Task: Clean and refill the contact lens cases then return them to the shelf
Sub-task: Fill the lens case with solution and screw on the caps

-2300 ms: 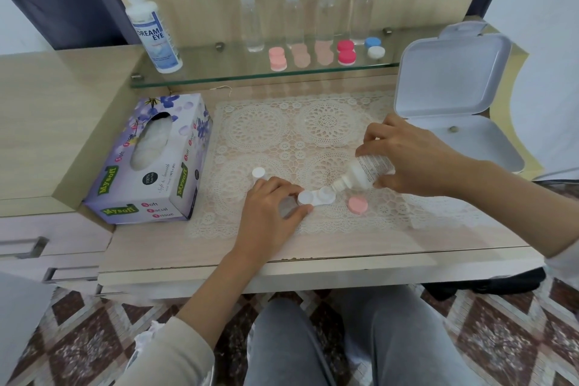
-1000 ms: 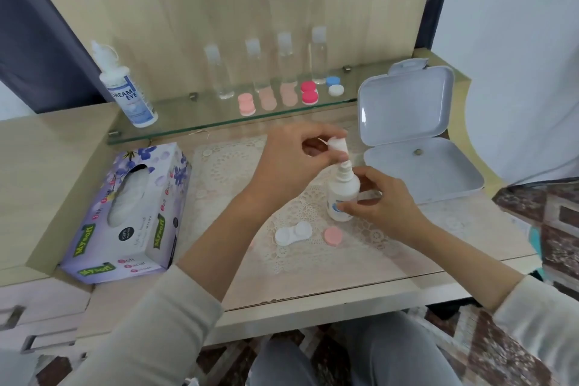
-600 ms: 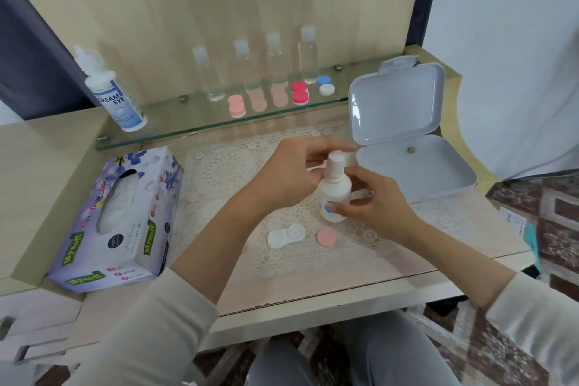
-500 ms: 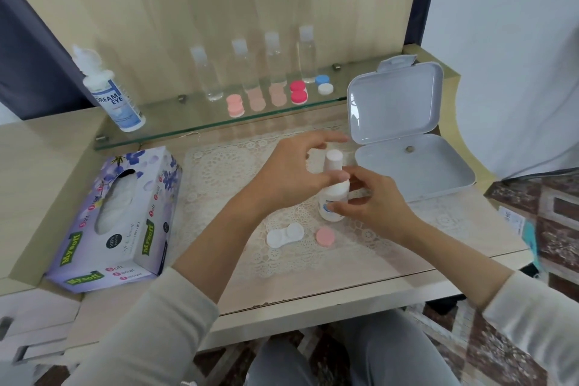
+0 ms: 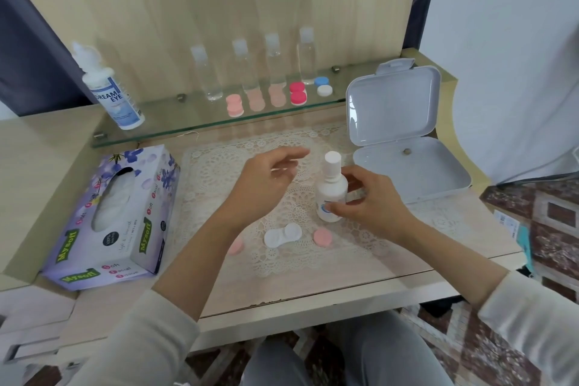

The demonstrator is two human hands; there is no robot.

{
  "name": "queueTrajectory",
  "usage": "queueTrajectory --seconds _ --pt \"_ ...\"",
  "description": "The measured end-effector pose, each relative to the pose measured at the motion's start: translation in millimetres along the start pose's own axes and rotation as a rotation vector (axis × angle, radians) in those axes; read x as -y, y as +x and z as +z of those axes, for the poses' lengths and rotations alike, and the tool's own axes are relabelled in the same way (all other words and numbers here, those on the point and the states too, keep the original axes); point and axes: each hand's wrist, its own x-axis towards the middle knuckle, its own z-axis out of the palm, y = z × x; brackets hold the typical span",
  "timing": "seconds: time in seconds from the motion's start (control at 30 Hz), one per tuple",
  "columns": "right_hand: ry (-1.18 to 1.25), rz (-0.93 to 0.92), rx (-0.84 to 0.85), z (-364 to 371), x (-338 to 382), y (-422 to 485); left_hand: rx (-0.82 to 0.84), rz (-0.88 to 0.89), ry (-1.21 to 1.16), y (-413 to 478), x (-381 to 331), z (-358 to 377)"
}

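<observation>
Head camera view of a person seated at a pale wooden desk (image 5: 313,285). The right hand (image 5: 369,204) grips a small white bottle (image 5: 331,194), thumb and fingers curled round its lower body. The bottle stands upright and capped on a lace mat (image 5: 219,166). The left hand (image 5: 266,185) hovers just left of the cap, fingers loosely spread and blurred, holding nothing that can be made out.

Near the front of the mat, between the two forearms, lies an open white lens case (image 5: 283,235) with both wells uncovered. A pink cap (image 5: 322,236) sits just to its right. A second pink cap (image 5: 235,247) lies to its left, partly hidden behind the left forearm.

On the glass shelf (image 5: 175,128) at the back stand five closed lens cases in a row: a pink case (image 5: 235,105), two pale pink cases (image 5: 257,100), a red case (image 5: 297,93) and a blue-and-white case (image 5: 323,86). Four clear bottles (image 5: 274,59) line up behind them. A large solution bottle (image 5: 109,88) marked DREAM EYE stands at the shelf's left end.

A purple floral tissue box (image 5: 116,216) rests at the left of the desk. A white hinged box (image 5: 407,147) sits open at the right, its lid raised.
</observation>
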Motion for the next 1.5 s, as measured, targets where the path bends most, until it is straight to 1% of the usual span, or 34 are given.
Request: queueTrajectory --seconds 0.1,0.23,0.33,0.47,0.7,0.8,0.9,1.0,1.07,1.1,1.2,1.27,1.33,1.4,1.5 --pt "-0.036 -0.003 -0.042 -1.9 2.5 4.0 -0.094 -0.105 0.059 -17.8 32.8 -12.3" --pt "-0.04 0.029 -0.146 -8.7 6.4 20.8 -0.206 -0.24 0.149 -51.5 81.3 -27.3" --pt "-0.069 0.048 -0.198 -9.8 6.4 38.3 -0.245 -0.2 0.276 -68.9 103.8 -32.3" --pt "-0.107 0.064 -0.236 -5.6 5.6 55.3 -0.255 -0.107 0.357 -76.2 112.5 -32.3" --pt "-0.164 0.123 -0.217 0.6 1.4 58.4 -0.274 -0.04 0.379 -79.7 115.8 -31.1" --pt "-0.149 0.154 -0.225 0.4 2.9 56.0 -0.257 -0.059 0.378 -79.8 113.6 -31.4" --pt "-0.216 0.15 -0.303 -1.3 12.3 50.2 -0.233 -0.079 0.355 -81.2 110.7 -32.6" --pt "-0.313 0.042 -0.39 1.2 28.0 31.6 -0.213 -0.095 0.302 -87.5 103.5 -34.7" --pt "-0.333 -0.062 -0.349 9.7 34.8 15.9 -0.166 -0.085 0.302 -92.8 99.6 -33.7" --pt "-0.333 -0.097 -0.284 15.0 36.1 8.8 -0.145 -0.082 0.319 -95.2 98.8 -32.1" --pt "-0.36 -0.14 0.045 32.9 33.1 -8.2 -0.148 -0.064 0.365 -98.8 100.3 -26.1" --pt "-0.418 -0.159 0.208 43.5 27.2 -13.8 -0.179 -0.042 0.395 -98.6 102.0 -23.9" --pt "-0.462 -0.165 0.249 50.4 22.0 -14.7 -0.195 -0.031 0.41 -97.0 100.7 -22.4" --pt "-0.483 -0.182 0.233 54.7 17.1 -14.7 -0.212 -0.029 0.375 -94.3 97.4 -20.5" --pt "-0.43 -0.202 0.183 59.6 11.0 -18.5 -0.231 0.002 0.279 -89.7 89.4 -14.6"
